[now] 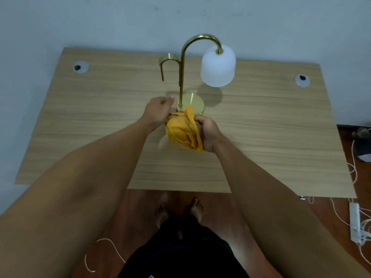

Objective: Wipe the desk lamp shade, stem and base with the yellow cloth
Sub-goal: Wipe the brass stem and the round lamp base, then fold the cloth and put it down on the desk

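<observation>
The bunched yellow cloth (183, 131) is held above the front middle of the desk, just in front of the lamp's base, between both hands. It is grasped along its right edge by the curled fingers of the right hand (207, 133). The left hand (158, 111) is closed on the cloth's upper left corner, though the fingertips are partly hidden and blurred.

The brass desk lamp stands upright behind the cloth: a round brass base (192, 102), partly overlapped by a fold of cloth; a thin curved brass stem (181, 77) rising and arching to the right; a frosted white bell-shaped shade (218, 66) hanging from the arch. A shorter brass hook (168, 60) branches off to the left of the stem.

No brand, label or legible writing is seen on lamp or cloth.

The surface is a light wood-grain desk (261, 127) with two round cable grommets, one at the far left (81, 66) and one at the far right (302, 80). A pale blue-grey wall (120, 23) is set behind it. Reddish-brown wooden flooring (140, 213) lies below, with a white power strip (355, 223) and loose pale cords at the right. Bare feet and dark shorts are seen at the bottom.
</observation>
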Demonstrator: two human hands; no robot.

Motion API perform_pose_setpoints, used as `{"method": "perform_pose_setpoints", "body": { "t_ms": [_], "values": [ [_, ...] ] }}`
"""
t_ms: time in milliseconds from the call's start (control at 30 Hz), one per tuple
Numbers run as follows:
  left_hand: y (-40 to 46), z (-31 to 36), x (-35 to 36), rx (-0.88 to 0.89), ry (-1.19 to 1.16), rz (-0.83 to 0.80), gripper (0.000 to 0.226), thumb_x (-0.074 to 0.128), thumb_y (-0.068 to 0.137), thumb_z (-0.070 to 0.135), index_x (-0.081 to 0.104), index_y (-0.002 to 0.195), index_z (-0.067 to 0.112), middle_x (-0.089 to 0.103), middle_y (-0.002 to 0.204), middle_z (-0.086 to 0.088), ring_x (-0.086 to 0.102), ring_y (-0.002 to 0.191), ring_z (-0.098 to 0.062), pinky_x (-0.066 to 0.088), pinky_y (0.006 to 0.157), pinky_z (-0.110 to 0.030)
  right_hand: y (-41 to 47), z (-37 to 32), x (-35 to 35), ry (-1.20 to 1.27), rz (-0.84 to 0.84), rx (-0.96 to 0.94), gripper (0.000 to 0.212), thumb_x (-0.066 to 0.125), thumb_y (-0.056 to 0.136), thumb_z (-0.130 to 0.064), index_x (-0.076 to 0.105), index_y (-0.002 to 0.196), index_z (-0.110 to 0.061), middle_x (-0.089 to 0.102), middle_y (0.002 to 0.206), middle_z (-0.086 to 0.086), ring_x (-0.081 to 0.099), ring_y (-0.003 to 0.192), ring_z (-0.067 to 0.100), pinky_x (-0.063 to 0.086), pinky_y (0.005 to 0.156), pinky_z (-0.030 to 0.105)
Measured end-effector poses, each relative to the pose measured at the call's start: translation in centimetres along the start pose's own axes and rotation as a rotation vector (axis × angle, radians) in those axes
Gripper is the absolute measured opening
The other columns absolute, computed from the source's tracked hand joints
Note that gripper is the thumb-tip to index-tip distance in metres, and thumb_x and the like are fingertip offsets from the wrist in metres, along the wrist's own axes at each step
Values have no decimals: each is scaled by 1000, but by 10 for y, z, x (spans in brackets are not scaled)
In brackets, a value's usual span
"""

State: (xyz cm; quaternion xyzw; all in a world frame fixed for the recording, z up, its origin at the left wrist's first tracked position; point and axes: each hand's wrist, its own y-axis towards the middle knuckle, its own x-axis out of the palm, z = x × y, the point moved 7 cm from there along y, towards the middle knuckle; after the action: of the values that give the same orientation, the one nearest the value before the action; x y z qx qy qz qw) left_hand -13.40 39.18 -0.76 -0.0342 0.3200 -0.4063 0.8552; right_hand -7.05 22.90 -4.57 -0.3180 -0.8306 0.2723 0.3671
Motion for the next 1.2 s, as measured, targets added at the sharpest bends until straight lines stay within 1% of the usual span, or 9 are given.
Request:
{"method": "perform_pose_setpoints", "body": {
  "t_ms": [133,267,367,467,800,867,967,1067,1200],
  "values": [
    [-26,-13,4,-288,-353,-166,57,50,92,63,74,104,13,71,99,-4,61,89,-21,43,83,-35,-16,-11,4,153,-29,-40,53,37,102,-37,64,132,-3,76,113,20,74,98,35,60,88,43],
    [-40,-1,1,-283,-454,-256,42,70,74,51,75,101,19,65,91,-1,55,88,-20,42,74,-32,-33,-16,20,184,-127,-75,78,42,96,-68,61,137,-4,68,130,23,71,109,37,53,100,50],
    [-45,9,-10,-254,-530,-220,25,71,86,22,71,108,10,68,96,-8,63,90,-25,50,77,-32,-41,-14,33,66,-151,-103,59,59,95,-41,58,140,-4,67,130,22,69,110,35,52,103,50],
    [-46,13,-21,-224,-558,-203,18,66,88,15,61,105,18,66,98,-9,64,89,-25,52,70,-31,-44,-13,27,37,-5,-91,49,51,99,-20,53,143,1,66,128,23,67,111,37,57,94,48],
    [-60,1,-42,-193,-565,-189,8,52,102,21,50,102,29,65,101,-2,63,77,-19,50,64,-30,-67,-23,46,32,23,-114,36,43,108,-31,63,127,-8,74,116,17,73,101,33,57,89,48],
    [-60,-7,-39,-229,-610,-181,21,57,101,29,48,120,32,65,111,-2,65,82,-19,51,65,-31,-72,-24,47,22,19,-137,32,44,108,-28,62,128,-12,76,110,14,76,94,30,61,83,47],
    [-68,-17,-22,-308,-656,-286,74,78,83,46,31,138,36,62,125,-1,68,102,-22,57,79,-38,-80,-30,43,-18,26,-181,32,43,109,-23,58,137,-19,76,110,9,77,91,25,65,72,41],
    [-65,-31,-4,-313,-645,-274,108,92,59,41,39,149,13,67,130,-7,71,106,-23,60,69,-33,-91,-37,36,-215,59,-200,29,43,110,-25,62,131,-22,75,113,6,74,100,25,63,78,39],
    [-74,-11,1,-217,-683,-28,49,77,87,15,51,128,10,69,105,-8,68,82,-21,53,57,-28,-99,-48,1,-435,221,-286,29,46,109,-24,64,132,-21,73,110,6,68,104,30,56,88,45]
  ]
}}
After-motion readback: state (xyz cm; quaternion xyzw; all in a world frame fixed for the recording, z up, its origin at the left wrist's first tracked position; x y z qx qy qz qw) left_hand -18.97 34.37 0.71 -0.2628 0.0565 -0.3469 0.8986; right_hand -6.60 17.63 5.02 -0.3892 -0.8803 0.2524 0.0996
